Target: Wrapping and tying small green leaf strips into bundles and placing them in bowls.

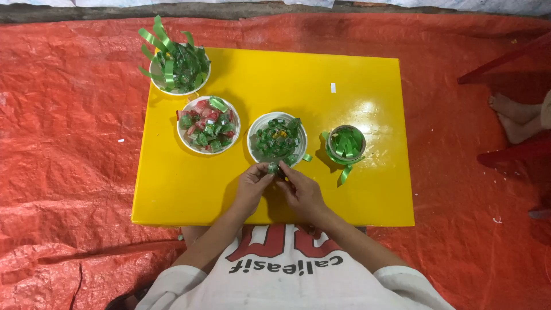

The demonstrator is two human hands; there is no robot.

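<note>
Nearest the camera: the person's white shirt [287, 281] with red and black print, forearms reaching forward onto a low yellow table [172, 201]

Left hand [251, 186] and right hand [301, 192] meet near the front edge of the table, fingertips pinched together on one small green wrapped piece [274, 168]. Both hands hold it between thumb and fingers, grip narrow. Too small to tell whether it is a candy or a folded strip. The piece sits just below the rim of the middle bowl

Next row back, left to right: white bowl with red and green wrapped pieces [208, 124]; white bowl of green wrapped pieces [277, 139] right above the hands, one yellowish bit in its middle; small round container with green ribbon strips [346, 144], strips hanging over its edge onto the table. A loose green strip [307, 157] lies beside the middle bowl

Far left corner of the table: white bowl heaped with dark green pieces and long green strips [175, 66] sticking up and out. A tiny white scrap [333, 87] lies on the bare yellow top toward the far right

Table stands on an orange tarp [69, 143], crumpled, covering the floor all around. At the right edge another person's bare feet [511, 117] rest on the tarp, beside red chair parts [508, 54]. Along the top, a strip of dark ground [229, 10] beyond the tarp
</note>
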